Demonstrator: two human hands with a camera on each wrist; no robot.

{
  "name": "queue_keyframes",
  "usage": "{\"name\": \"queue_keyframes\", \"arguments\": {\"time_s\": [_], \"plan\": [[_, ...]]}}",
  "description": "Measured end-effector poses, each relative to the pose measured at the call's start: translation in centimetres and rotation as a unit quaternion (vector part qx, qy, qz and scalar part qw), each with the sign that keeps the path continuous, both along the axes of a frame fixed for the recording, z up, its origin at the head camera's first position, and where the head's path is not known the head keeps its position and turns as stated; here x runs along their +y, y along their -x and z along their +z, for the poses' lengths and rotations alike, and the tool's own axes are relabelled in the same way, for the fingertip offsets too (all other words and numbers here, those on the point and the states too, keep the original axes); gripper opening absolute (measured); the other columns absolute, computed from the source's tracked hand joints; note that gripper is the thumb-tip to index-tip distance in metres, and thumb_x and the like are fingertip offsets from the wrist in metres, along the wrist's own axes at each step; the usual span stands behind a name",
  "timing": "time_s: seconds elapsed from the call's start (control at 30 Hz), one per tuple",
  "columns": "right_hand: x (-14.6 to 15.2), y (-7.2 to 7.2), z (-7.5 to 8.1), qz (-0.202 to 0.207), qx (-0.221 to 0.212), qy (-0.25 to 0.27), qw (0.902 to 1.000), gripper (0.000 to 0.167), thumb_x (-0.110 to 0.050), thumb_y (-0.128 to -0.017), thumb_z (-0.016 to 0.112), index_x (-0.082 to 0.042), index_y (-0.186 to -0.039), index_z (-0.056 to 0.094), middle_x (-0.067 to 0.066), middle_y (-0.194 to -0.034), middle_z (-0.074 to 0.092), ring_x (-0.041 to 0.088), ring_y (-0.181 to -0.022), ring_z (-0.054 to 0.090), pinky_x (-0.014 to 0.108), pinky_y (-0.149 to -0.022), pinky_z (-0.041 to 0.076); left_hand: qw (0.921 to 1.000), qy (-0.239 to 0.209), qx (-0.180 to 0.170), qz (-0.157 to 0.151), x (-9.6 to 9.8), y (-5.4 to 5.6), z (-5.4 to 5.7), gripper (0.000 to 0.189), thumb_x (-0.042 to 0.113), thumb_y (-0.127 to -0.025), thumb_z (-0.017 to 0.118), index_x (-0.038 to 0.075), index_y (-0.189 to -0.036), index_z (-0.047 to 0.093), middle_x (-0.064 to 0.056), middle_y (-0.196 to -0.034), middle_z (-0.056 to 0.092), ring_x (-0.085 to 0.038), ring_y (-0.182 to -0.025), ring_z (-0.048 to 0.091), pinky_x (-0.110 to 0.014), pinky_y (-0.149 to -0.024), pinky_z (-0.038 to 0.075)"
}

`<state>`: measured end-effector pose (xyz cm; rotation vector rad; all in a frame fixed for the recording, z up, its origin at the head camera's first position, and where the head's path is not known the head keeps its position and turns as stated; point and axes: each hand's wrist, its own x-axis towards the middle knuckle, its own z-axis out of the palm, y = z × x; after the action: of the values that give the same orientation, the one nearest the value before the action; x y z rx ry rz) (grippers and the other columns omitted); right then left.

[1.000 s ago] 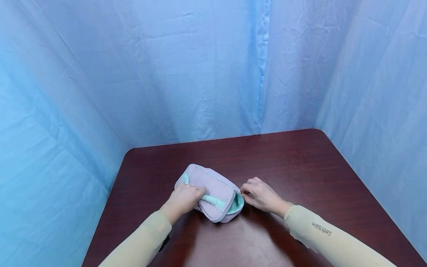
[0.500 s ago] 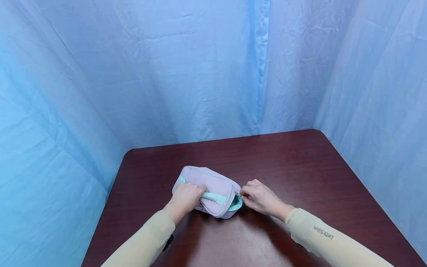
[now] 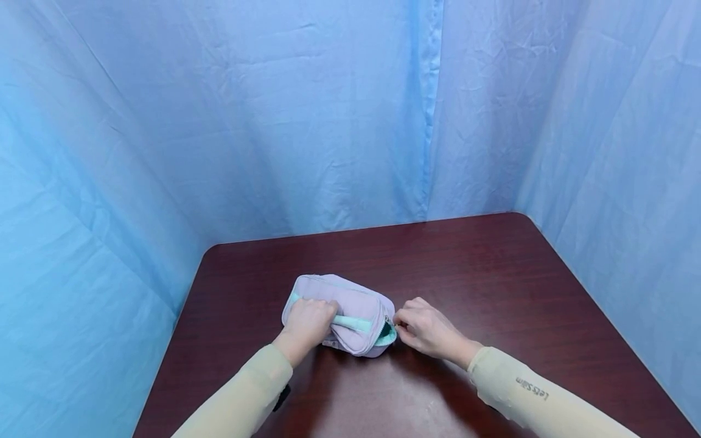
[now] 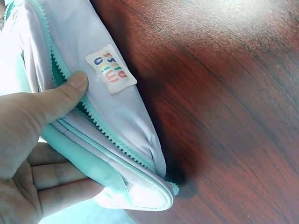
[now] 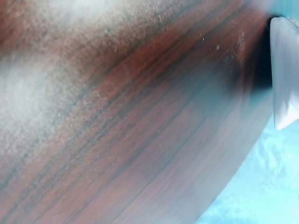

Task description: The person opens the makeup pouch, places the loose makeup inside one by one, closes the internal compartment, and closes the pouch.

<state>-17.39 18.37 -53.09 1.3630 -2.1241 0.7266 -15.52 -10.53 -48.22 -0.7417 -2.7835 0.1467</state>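
A lilac zippered pouch (image 3: pixel 350 301) with mint trim sits on the table, partly unzipped, its mint lining (image 3: pixel 387 336) showing at the right end. My left hand (image 3: pixel 309 322) grips its top by the mint handle (image 3: pixel 353 323). In the left wrist view, the left thumb (image 4: pixel 77 84) presses at the gap between the zipper teeth, beside a white label (image 4: pixel 111 69) with coloured letters. My right hand (image 3: pixel 429 328) pinches the pouch's right end, close to the metal zipper slider; its fingertips are partly hidden. The right wrist view catches only a pale edge of the pouch (image 5: pixel 286 70).
The dark reddish-brown wooden table (image 3: pixel 465 261) has rounded far corners. Light blue curtains (image 3: pixel 328 121) hang behind it and along both sides. Glare lies on the tabletop near its front.
The pouch has turned slightly and settled lower, its right end shifting a little left and its gap there narrowing. The left hand moved slightly right with it; the right hand barely moved.
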Motion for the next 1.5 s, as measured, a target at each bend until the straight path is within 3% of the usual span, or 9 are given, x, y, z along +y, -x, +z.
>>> {"name": "queue_keyframes", "arguments": {"time_s": [0.27,0.43,0.67,0.97,1.27,1.5], "plan": [[0.1,-0.5,0.1,-0.005,0.003,-0.01,0.9999,0.018,0.002,-0.074,0.075,-0.01,-0.085,0.068,-0.006,-0.077,0.062,0.01,-0.07,0.053,0.029,-0.071,0.047,0.9994,0.01,-0.031,0.013,0.3,0.2,0.3,0.027,0.014,-0.069,0.084,0.018,-0.069,0.057,0.002,-0.066,0.066,-0.022,-0.061,0.066,-0.04,-0.048,0.05],[0.4,-0.4,-0.1,-0.037,0.004,-0.004,0.9993,0.023,0.002,-0.072,0.076,-0.012,-0.086,0.067,-0.007,-0.077,0.061,0.009,-0.07,0.052,0.029,-0.068,0.046,0.9994,0.025,-0.025,-0.001,0.4,0.1,0.5,0.031,0.021,-0.066,0.088,0.018,-0.071,0.058,0.003,-0.067,0.067,-0.022,-0.06,0.066,-0.039,-0.047,0.05],[0.6,-0.4,-0.4,-0.072,0.002,-0.002,0.9974,0.022,0.002,-0.071,0.076,-0.012,-0.085,0.066,-0.007,-0.075,0.061,0.011,-0.07,0.053,0.03,-0.066,0.046,0.999,0.033,-0.029,-0.006,0.9,-0.2,0.2,0.026,0.025,-0.071,0.087,0.018,-0.077,0.062,0.003,-0.07,0.067,-0.021,-0.059,0.065,-0.038,-0.049,0.049],[0.1,-1.2,-0.4,-0.071,0.03,-0.001,0.997,0.02,0.003,-0.069,0.072,-0.011,-0.082,0.064,-0.006,-0.072,0.056,0.012,-0.067,0.051,0.031,-0.066,0.045,0.9981,0.007,-0.056,0.027,1.5,0.0,0.1,0.022,0.023,-0.075,0.083,0.019,-0.076,0.062,0.002,-0.071,0.068,-0.022,-0.063,0.066,-0.038,-0.051,0.048],[-0.4,-2.4,-0.8,-0.059,0.025,-0.009,0.9979,0.015,0.0,-0.073,0.068,-0.01,-0.084,0.065,-0.005,-0.072,0.054,0.013,-0.066,0.051,0.03,-0.066,0.045,0.9908,-0.017,-0.116,0.067,2.3,0.4,0.6,0.012,0.021,-0.084,0.077,0.017,-0.083,0.066,0.001,-0.075,0.068,-0.021,-0.063,0.062,-0.04,-0.054,0.05],[-0.6,-2.6,-1.0,-0.058,0.024,-0.001,0.998,0.014,0.0,-0.074,0.067,-0.01,-0.083,0.064,-0.006,-0.073,0.054,0.013,-0.067,0.051,0.029,-0.067,0.045,0.988,-0.042,-0.124,0.082,2.7,0.6,0.9,0.016,0.028,-0.085,0.079,0.018,-0.081,0.067,0.001,-0.073,0.067,-0.02,-0.063,0.06,-0.041,-0.057,0.052]]}}
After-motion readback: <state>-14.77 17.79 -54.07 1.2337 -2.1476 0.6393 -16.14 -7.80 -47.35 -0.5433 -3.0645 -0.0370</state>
